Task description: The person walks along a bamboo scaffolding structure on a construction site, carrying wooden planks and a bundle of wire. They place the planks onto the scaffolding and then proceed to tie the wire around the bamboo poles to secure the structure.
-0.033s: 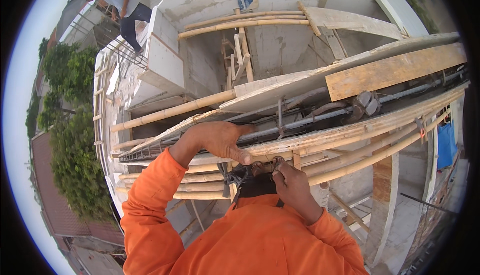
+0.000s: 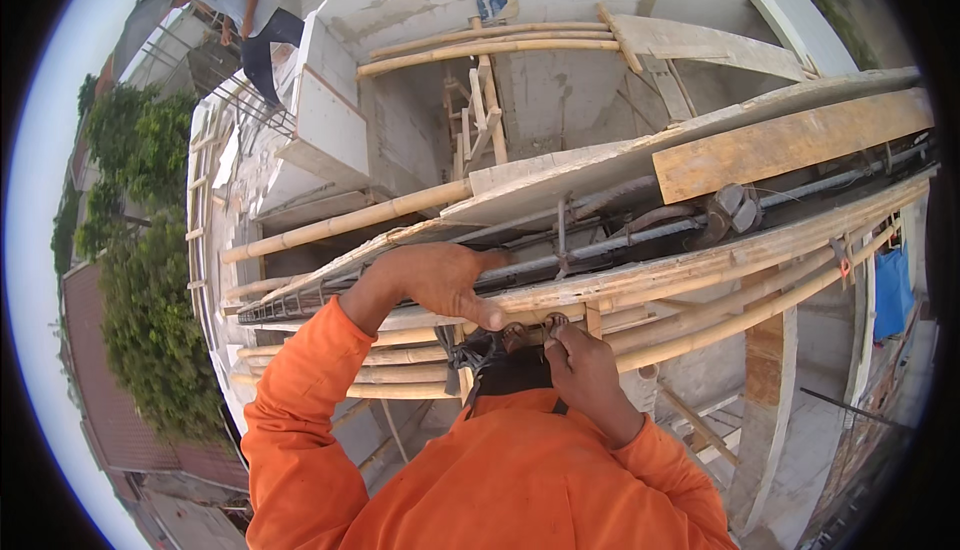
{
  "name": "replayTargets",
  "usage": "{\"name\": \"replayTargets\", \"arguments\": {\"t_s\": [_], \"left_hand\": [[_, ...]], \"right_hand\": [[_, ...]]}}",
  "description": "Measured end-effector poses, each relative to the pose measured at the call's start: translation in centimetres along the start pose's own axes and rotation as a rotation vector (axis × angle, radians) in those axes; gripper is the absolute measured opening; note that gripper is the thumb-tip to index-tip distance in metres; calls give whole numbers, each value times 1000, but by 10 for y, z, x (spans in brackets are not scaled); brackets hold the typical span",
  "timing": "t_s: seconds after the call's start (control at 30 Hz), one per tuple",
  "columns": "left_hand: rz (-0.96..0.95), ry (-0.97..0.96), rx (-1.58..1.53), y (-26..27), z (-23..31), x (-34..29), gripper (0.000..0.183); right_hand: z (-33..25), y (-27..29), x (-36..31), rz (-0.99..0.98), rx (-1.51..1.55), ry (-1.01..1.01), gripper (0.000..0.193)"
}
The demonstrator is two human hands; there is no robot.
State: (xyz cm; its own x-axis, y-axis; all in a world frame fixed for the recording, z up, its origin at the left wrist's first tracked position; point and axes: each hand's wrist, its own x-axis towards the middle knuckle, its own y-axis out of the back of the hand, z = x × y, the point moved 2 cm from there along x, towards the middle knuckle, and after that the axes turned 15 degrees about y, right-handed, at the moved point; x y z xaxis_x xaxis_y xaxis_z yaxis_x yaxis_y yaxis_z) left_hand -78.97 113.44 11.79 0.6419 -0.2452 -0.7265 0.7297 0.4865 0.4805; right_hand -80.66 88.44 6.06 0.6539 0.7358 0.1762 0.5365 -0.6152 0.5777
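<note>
My left hand (image 2: 435,278) is hooked over the top edge of a wooden formwork board (image 2: 640,282), thumb on the near side, fingers reaching into the trough behind it. Steel reinforcing bars (image 2: 620,242) run along that trough, close to those fingers. My right hand (image 2: 585,375) is closed in front of my waist, thumb pressed against the fingers; whatever it pinches is hidden. Beside it hangs a dark bundle of cord or wire (image 2: 465,350) at my waist. My feet (image 2: 515,335) show just beyond, among the bamboo poles.
Bamboo poles (image 2: 740,315) run along the near side of the formwork. A loose yellowish plank (image 2: 790,145) lies across the far board, with a grey lumpy object (image 2: 735,210) beside it on the bars. Deep openings drop away on both sides. Another person (image 2: 250,25) stands on the far-left wall.
</note>
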Motion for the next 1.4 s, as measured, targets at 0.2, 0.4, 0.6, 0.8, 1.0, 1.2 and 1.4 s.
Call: {"name": "replayTargets", "arguments": {"t_s": [0.2, 0.4, 0.6, 0.8, 1.0, 1.2, 1.4], "left_hand": [[80, -11, 36, 1, 3, -5, 118], [81, 16, 12, -2, -2, -2, 121], [27, 56, 0, 2, 1, -2, 131], [-37, 124, 41, 6, 3, 1, 135], [-28, 129, 23, 6, 3, -1, 133], [91, 26, -22, -1, -5, 2, 132], [109, 30, 20, 1, -4, 1, 134]], "right_hand": [[-3, -8, 15, 30, -20, 12, 6], [-2, -11, 18, 75, -12, 23, 8], [-5, -7, 20, 12, 7, -27, 8], [-9, -6, 24, 25, 31, -80, 11], [-2, -17, 31, 48, 38, -58, 14], [-4, -24, 37, 131, 94, -64, 14], [-1, -4, 5, 50, 172, -67, 11]]}}
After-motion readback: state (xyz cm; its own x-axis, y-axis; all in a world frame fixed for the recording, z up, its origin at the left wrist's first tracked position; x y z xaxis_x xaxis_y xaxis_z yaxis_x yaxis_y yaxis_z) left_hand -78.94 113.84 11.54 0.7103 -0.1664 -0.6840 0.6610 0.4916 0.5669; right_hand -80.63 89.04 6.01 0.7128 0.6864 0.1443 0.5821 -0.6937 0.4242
